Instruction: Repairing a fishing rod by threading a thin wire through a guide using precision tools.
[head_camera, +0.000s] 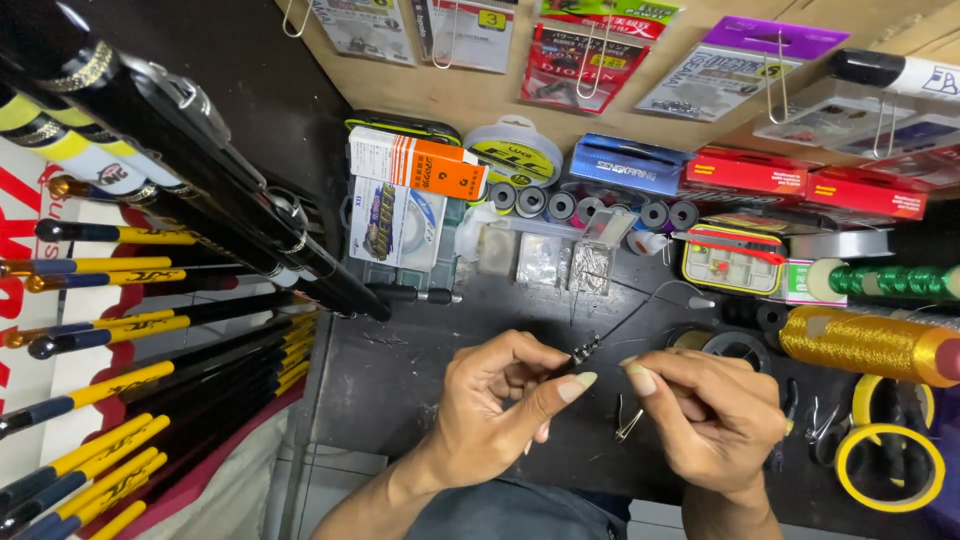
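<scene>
Black metal clip (585, 349), pinched in left hand (500, 400), angled up-right w/ thin wire (640, 310); right hand (710, 410), closed, fingertips pinched just beside it, above dark counter (400, 380).

Black rods (150, 330) banded in yellow along the left, a gold thread spool (865, 343) gleaming on the right, green spool (890, 281) just above it, red boxes (790, 178) along the back, a blue box (628, 163) beside them, yellow tape rolls (888, 440) ringed black, dark tabletop (400, 380) throughout
</scene>
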